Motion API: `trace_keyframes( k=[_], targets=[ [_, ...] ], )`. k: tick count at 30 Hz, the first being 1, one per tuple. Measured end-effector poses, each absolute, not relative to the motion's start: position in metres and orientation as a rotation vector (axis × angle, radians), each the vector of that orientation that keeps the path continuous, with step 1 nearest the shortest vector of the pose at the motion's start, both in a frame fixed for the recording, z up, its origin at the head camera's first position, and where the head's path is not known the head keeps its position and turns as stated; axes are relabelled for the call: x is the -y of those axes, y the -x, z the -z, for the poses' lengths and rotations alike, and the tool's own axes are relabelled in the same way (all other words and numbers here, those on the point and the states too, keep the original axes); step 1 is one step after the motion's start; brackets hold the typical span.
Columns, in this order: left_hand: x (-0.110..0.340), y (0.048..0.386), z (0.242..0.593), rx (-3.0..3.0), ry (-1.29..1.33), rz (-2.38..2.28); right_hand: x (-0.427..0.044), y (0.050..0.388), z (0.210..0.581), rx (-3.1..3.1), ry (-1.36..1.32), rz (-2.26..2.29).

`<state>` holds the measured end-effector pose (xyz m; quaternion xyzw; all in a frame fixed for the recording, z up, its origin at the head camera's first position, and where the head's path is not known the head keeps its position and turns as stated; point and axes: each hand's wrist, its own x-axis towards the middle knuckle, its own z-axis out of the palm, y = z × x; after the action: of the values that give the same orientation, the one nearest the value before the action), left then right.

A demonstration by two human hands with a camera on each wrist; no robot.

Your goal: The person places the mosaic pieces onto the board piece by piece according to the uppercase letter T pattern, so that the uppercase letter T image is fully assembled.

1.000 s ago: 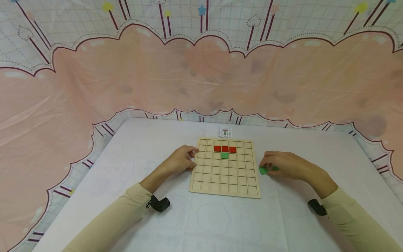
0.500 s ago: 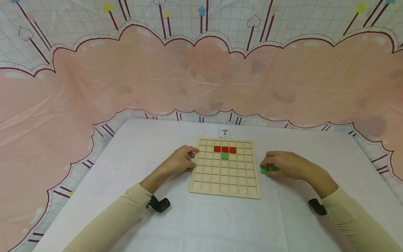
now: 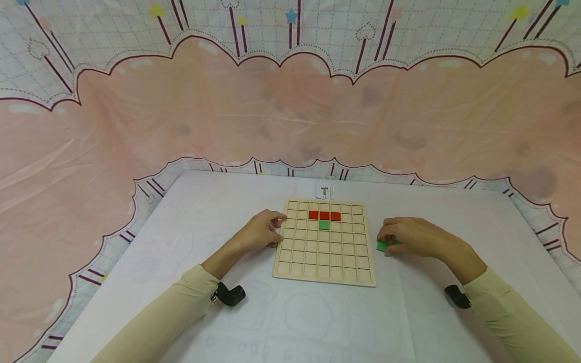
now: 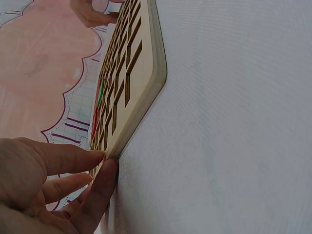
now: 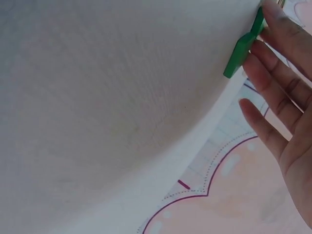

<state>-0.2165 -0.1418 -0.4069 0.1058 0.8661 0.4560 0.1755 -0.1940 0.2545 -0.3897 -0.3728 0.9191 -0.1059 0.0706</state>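
Note:
A square wooden grid board lies on the white tabletop. Three red tiles sit in a row in its upper cells, with one green tile just under the middle one. My left hand holds the board's left edge with thumb and fingertips; the left wrist view shows the fingertips against that edge. Just right of the board, my right hand pinches a loose green tile low at the table. A second green piece touches it in the right wrist view, partly covered by the fingers.
A small card with a printed grid and a T-shaped coloured pattern lies behind the board. White table cover surrounds the board, and a patterned pink cloth hangs at the back. Black wrist cameras sit by both sleeves.
My right hand has drawn slightly to the right with the green tiles, and the front one has turned a little. The left hand and the board stay in place.

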Motion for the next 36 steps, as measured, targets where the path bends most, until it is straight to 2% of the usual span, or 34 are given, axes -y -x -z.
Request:
trace_keyframes(
  k=[29, 36],
  targets=[
    [0.1415, 0.2168, 0.4068, -2.475, -0.298, -1.253, -0.2515, 0.1938, 0.3937, -2.802, 1.03, 0.273],
    [0.1424, 0.2168, 0.408, -2.469, -0.305, -1.27, -0.2521, 0.1944, 0.394, -2.808, 1.129, 0.245]
  ],
)
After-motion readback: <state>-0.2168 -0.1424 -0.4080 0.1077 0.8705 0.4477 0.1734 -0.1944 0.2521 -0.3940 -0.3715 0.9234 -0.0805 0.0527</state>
